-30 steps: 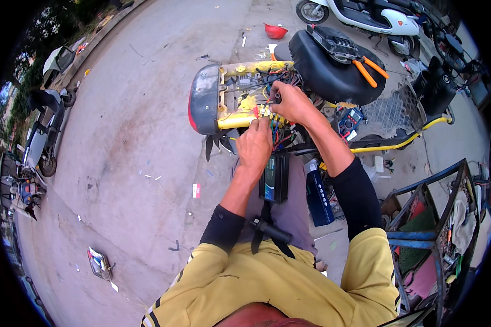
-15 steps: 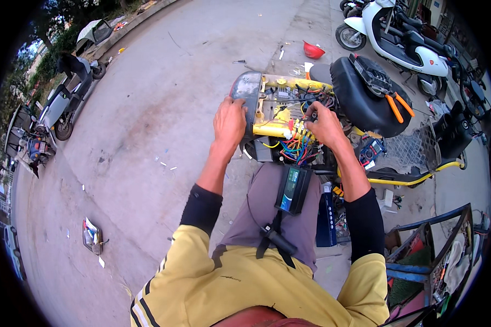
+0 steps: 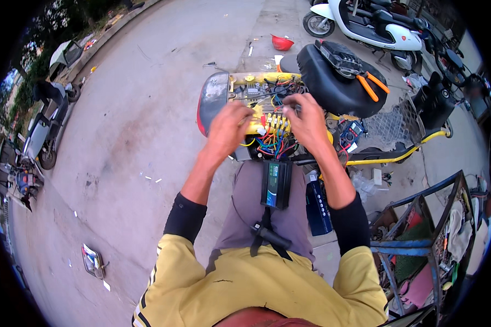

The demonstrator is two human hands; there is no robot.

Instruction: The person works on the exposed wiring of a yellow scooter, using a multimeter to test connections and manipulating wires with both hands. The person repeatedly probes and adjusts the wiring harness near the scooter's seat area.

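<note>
In the head view, my left hand point(image 3: 229, 126) has curled fingers over the left side of the yellow scooter frame point(image 3: 264, 77), beside the dark rear cover point(image 3: 213, 90); what they hold is hidden. My right hand point(image 3: 305, 119) is closed around a small dark object point(image 3: 297, 109) just right of the yellow-marked terminals point(image 3: 278, 123). Coloured wires point(image 3: 273, 146) bunch below them. A black box with a label point(image 3: 275, 184) lies between my thighs. A multimeter point(image 3: 352, 133) sits right of my right hand.
The black seat point(image 3: 333, 82) carries orange-handled pliers point(image 3: 368, 84). A white scooter point(image 3: 382, 30) and red helmet point(image 3: 281, 43) are behind. Another scooter point(image 3: 49, 122) stands left. A metal tool rack point(image 3: 412, 245) is lower right, a blue carton point(image 3: 317, 204) beside my leg.
My left hand moved from near the terminals onto the rear cover, then back rightward over the frame. My right hand stayed by the terminals, shifting slightly. The view also shifted.
</note>
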